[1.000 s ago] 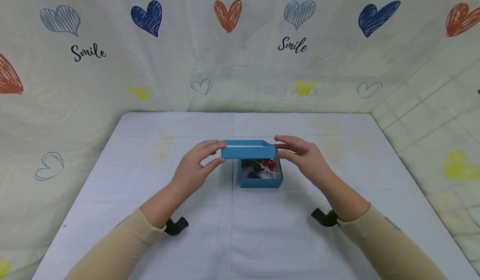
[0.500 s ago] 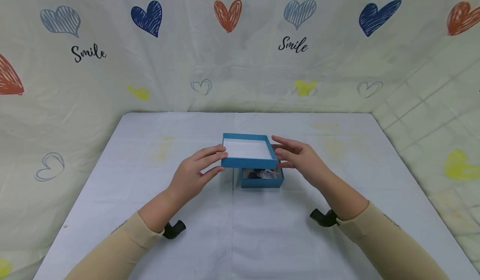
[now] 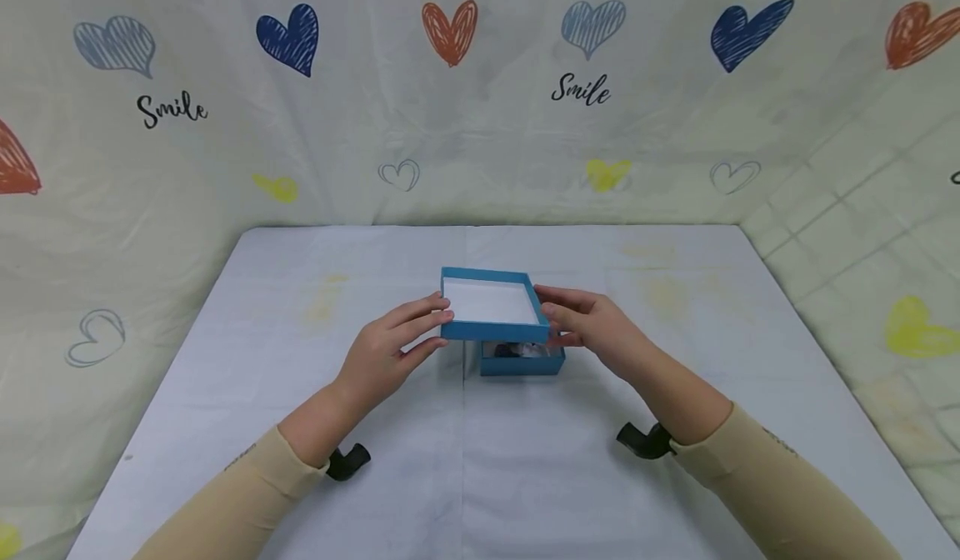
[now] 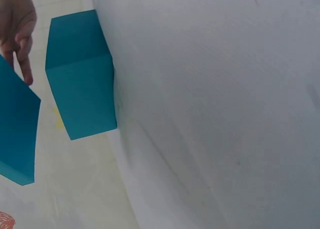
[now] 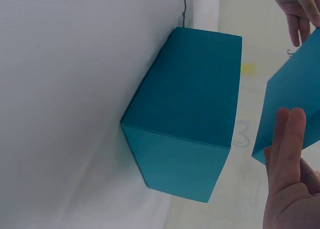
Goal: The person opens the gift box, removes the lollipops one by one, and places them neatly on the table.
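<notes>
Shallow blue lid [image 3: 492,302], held level or nearly so by both hands above the table [image 3: 375,481], white inner face up, blue rim all round. L hand [image 3: 378,356] pinches the lid's L side btwn thumb and fingers; R hand [image 3: 600,327] pinches the R side likewise. In the R wrist view, two straight fingers [image 5: 290,149] of the R hand lie side by side against the lid's blue outer face.

Deeper blue box [image 3: 522,367] stands upright on the table, lower than the lid & apart from it, as both wrist views show; seen from the head, the lid hides the box's rear part. Small dark items [image 3: 507,350] show inside, too hidden to ID.

Beige sleeves [image 3: 240,493] cover both forearms; a black curved piece [image 3: 348,462] juts out at L wrist, a similar one at R. Backdrop [image 3: 495,127]: pale cloth w/ red, blue & yellow hearts, plus "Smile" in black script, 2x.
</notes>
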`<state>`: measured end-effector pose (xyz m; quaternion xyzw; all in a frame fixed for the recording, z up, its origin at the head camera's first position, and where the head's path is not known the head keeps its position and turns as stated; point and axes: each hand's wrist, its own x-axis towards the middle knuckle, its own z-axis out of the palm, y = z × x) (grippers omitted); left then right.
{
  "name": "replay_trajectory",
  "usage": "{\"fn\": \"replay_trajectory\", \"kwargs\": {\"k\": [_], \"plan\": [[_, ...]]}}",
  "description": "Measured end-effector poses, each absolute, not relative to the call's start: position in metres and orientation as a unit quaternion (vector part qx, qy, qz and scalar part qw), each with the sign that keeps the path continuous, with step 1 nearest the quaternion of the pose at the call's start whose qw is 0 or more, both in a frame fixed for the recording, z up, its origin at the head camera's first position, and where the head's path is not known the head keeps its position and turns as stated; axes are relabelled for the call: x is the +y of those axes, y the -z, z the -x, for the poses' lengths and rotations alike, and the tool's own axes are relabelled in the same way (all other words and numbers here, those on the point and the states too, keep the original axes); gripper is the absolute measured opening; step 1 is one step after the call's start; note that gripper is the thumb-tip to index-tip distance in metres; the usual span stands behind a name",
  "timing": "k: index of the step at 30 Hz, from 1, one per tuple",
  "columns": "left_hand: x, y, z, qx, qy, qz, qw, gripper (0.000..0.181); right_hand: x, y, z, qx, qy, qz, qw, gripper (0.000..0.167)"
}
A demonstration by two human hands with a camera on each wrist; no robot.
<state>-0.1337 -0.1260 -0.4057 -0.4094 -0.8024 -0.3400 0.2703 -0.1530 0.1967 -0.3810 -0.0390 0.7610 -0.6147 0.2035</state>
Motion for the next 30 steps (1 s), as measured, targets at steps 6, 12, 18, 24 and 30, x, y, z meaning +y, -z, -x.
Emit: {"fn": "replay_trajectory", "kwargs": {"k": [6, 12, 18, 24, 30], "plan": [[-0.127, 0.409, 0.133, -0.801, 0.332, 0.415, 0.276, 0.036, 0.195, 0.381, 0.15, 0.735, 0.638, 0.03, 0.228, 0.064], [-0.128, 0.412, 0.133, -0.792, 0.332, 0.431, 0.278, 0.035, 0.195, 0.386, 0.147, 0.714, 0.659, 0.014, 0.239, 0.064], [-0.13, 0.414, 0.134, -0.789, 0.324, 0.44, 0.281, 0.045, 0.194, 0.388, 0.145, 0.695, 0.676, 0.005, 0.244, 0.065], [-0.132, 0.416, 0.133, -0.801, 0.334, 0.423, 0.26, 0.049, 0.192, 0.389, 0.143, 0.678, 0.693, -0.012, 0.244, 0.064], [-0.131, 0.418, 0.125, -0.835, 0.393, 0.341, 0.177, 0.057, 0.191, 0.391, 0.142, 0.682, 0.694, -0.012, 0.228, 0.067]]}}
